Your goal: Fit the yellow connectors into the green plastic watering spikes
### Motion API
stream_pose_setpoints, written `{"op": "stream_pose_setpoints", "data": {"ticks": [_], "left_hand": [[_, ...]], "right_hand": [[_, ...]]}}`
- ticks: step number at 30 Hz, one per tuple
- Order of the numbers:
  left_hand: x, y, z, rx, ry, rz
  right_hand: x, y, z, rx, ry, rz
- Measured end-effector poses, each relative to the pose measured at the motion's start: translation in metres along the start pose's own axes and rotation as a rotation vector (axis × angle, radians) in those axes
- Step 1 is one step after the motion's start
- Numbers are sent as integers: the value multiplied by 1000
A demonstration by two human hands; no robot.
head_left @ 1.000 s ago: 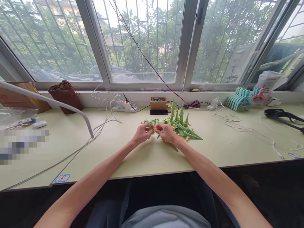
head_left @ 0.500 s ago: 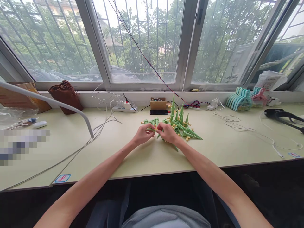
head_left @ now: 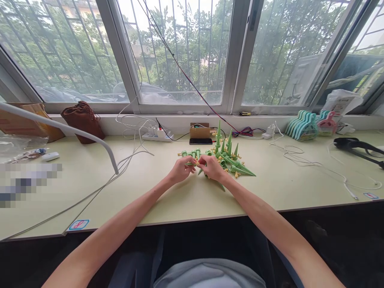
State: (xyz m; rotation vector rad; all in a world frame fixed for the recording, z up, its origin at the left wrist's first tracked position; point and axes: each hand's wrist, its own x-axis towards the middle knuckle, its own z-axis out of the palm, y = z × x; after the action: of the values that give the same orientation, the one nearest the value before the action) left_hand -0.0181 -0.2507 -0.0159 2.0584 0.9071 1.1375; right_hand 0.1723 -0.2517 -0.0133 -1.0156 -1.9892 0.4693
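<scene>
My left hand (head_left: 180, 169) is closed on a green plastic watering spike (head_left: 188, 163), mostly hidden by the fingers. My right hand (head_left: 211, 168) pinches a small yellow valve (head_left: 197, 163) at the end of that spike, so the two hands meet over the desk. Behind them several green pieces (head_left: 193, 153) with yellow valves lie in a row. To the right of my right hand is a pile of more green spikes (head_left: 237, 165), some upright with points up, others lying down. One spike tip (head_left: 222, 187) shows below my right wrist.
A phone (head_left: 201, 141) leans by a small cardboard box (head_left: 200, 131) at the back of the desk (head_left: 144, 176). A power strip (head_left: 157, 137), cables and a brown pouch (head_left: 81, 123) are to the left. Teal hangers (head_left: 302, 126) and a black strapped object (head_left: 354, 146) are on the right.
Both hands stay at the same spot with only slight finger movement around the spike and valve. The rest looks unchanged.
</scene>
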Motion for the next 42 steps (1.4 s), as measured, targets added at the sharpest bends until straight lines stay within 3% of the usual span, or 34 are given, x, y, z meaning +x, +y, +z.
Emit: {"op": "stream_pose_setpoints", "data": {"ticks": [29, 42], "left_hand": [[0, 4, 1, -1, -3, 6], [0, 16, 3, 94, 24, -32]], "right_hand": [[0, -4, 0, -168, -4, -6], [1, -4, -1, -135, 7, 0]]}}
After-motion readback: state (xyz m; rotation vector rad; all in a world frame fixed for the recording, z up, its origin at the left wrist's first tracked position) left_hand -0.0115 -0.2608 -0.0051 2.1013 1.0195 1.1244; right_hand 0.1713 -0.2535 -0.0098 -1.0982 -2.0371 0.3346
